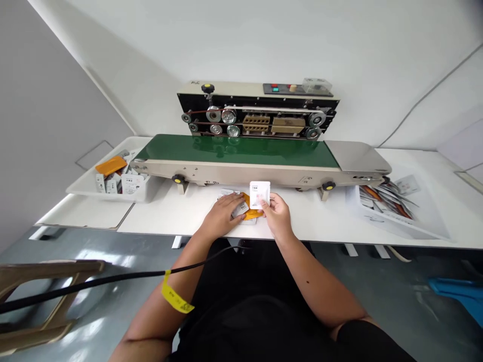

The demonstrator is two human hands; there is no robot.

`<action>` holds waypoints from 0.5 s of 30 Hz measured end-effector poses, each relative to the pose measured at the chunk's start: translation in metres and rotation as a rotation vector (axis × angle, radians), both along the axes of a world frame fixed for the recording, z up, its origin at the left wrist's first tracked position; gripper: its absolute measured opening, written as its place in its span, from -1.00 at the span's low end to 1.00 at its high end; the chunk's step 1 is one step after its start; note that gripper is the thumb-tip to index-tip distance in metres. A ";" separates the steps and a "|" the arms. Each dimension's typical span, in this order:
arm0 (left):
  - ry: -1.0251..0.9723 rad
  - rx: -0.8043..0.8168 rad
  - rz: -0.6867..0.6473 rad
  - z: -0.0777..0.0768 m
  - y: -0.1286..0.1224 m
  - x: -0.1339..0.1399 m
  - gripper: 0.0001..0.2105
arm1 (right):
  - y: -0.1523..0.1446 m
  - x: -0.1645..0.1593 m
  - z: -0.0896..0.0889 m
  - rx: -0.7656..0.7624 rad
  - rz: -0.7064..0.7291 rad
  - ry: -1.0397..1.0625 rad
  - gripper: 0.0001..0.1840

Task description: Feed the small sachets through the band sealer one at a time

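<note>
Between the thumb and fingers of my right hand (279, 217) is a small white sachet (259, 192) with printed text, held up over the table edge. My left hand (222, 215) lies with its fingers stretched over a small pile of packets on the table. In that pile an orange packet (253, 214) shows beneath the raised sachet, and a white packet (240, 209) sits by my left thumb and fingers. The lower packets are partly covered by my hand.
Behind my hands stands a band sealing machine (260, 90) with a green conveyor belt (241, 151). A white bin (141, 192) of orange and white packets is at left, another packet-filled bin (396, 227) at right. A black cable (128, 275) crosses my left arm.
</note>
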State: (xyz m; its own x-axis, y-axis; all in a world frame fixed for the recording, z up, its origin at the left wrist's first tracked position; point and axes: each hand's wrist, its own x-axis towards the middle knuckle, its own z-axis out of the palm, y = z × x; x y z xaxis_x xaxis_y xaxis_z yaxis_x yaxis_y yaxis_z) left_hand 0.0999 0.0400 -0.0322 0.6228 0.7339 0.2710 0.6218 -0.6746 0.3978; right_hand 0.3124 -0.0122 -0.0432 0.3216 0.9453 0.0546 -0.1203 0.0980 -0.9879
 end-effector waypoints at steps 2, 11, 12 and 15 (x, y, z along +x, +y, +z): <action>-0.013 0.018 0.006 -0.001 0.001 -0.001 -0.48 | -0.004 0.005 0.011 0.030 -0.028 -0.031 -0.54; -0.078 0.064 -0.015 -0.010 0.008 -0.004 -0.52 | 0.051 0.175 0.138 0.256 -0.494 0.029 -0.84; -0.083 0.068 -0.013 -0.011 0.008 -0.004 -0.53 | 0.061 0.193 0.148 0.188 -0.473 0.032 -0.89; -0.077 0.074 -0.007 -0.012 0.009 -0.004 -0.52 | 0.088 0.221 0.164 -0.033 -0.345 0.062 -0.77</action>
State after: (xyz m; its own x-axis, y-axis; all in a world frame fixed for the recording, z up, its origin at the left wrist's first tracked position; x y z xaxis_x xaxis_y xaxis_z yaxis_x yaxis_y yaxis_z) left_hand 0.0961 0.0489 -0.0443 0.6033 0.7055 0.3718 0.5860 -0.7084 0.3933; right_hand 0.5332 0.0756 0.1203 0.6240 0.7814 -0.0036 -0.1456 0.1117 -0.9830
